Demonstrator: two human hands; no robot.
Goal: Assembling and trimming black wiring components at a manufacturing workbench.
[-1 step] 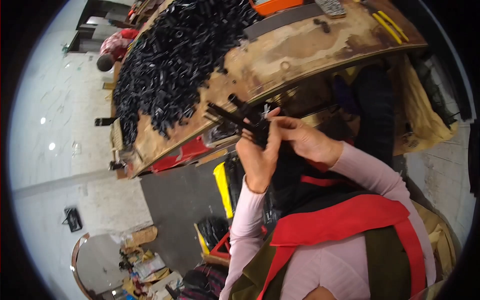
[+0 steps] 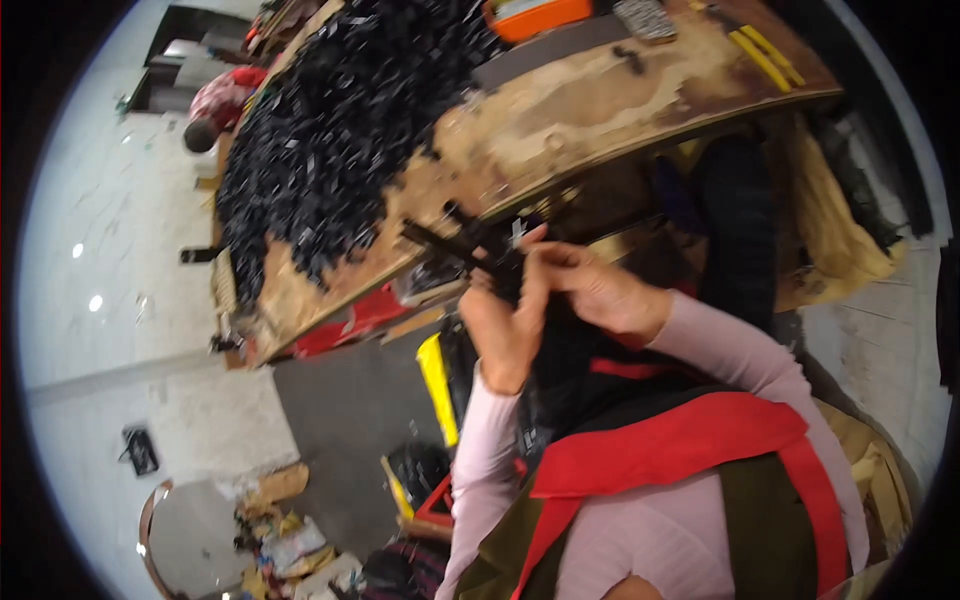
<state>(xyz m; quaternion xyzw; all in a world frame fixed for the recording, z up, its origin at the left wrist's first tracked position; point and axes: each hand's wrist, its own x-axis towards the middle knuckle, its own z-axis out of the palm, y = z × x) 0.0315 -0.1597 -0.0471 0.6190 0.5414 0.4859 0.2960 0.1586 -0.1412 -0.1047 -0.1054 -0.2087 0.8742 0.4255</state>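
Note:
My left hand (image 2: 497, 335) is closed round several black pieces (image 2: 440, 245), some long and rod-like, one with a round open end. They stick out past my fingers towards the workbench. A small bright cross-shaped piece or glint (image 2: 518, 232) shows by the fingertips. My right hand (image 2: 615, 295) meets the left one, its thumb and forefinger pinched together by the left thumb. What the right fingers pinch, if anything, is hidden. Beyond my hands, a large heap of small black parts (image 2: 330, 150) covers the left of the wooden workbench (image 2: 560, 130).
An orange bin (image 2: 540, 18), a grey strip (image 2: 550, 50) and yellow-handled pliers (image 2: 765, 58) lie along the bench's far side. Another person (image 2: 222, 100) is at the far left. Below the bench edge are a yellow-edged black bag (image 2: 437, 385) and a red crate (image 2: 437, 503).
The whole view has shifted slightly, so bench and hands appear a little further left. Both hands keep the same hold on the black pieces.

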